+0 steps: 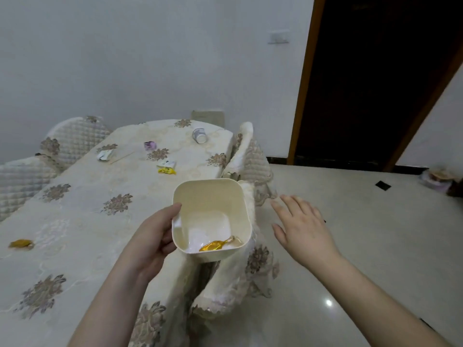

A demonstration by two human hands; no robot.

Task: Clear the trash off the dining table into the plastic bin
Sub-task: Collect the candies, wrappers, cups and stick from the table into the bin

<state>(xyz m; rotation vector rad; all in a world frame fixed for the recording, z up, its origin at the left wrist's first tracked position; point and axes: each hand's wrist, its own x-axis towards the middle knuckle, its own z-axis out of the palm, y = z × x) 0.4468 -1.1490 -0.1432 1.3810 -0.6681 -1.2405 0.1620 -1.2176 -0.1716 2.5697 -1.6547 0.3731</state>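
**Bin held at table edge, mouth up**

Left hand [152,236] gripped the plastic bin [213,196] by its left rim, opening facing up. A gold wrapper [215,245] lay inside, long axis running left-right. Right hand [302,229] hovered beside it, fingers spread, holding nothing. A paper cup [199,135] lay tipped on the dining table [82,221].

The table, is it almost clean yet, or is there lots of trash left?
Just started. Done: a gold wrapper and something white lie in the plastic bin. In hand: the left hand grips the bin; the right hand is open and holds nothing. Left on the table: a brown wrapper, a yellow packet, a white packet, a stick, a purple cup and a tipped cup.
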